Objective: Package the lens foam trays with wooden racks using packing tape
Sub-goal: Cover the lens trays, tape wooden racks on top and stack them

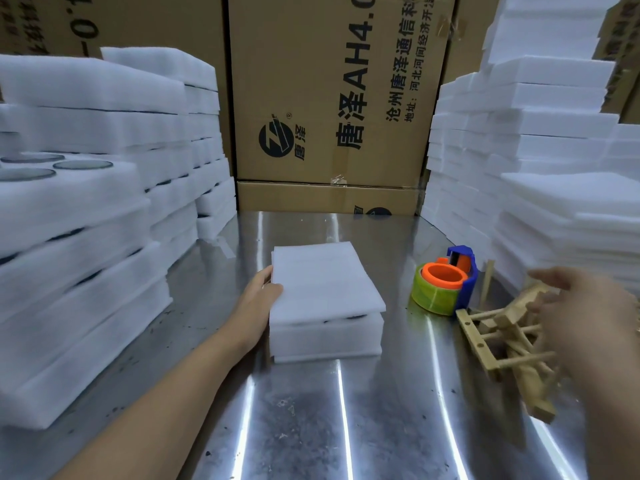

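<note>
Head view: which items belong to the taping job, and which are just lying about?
Job: foam tray stack, with the left hand against its side; tape dispenser; wooden racks, with the right hand open above them.
Lying about: cardboard boxes; side foam piles.

The person's bare left hand [258, 292] runs into a slim, uncovered left forearm [166, 393], skin showing all the way to the picture's lower left edge. The bare right hand [588, 313] is smeared by motion blur, so its finer details cannot be told; its wrist is uncovered too.
</note>
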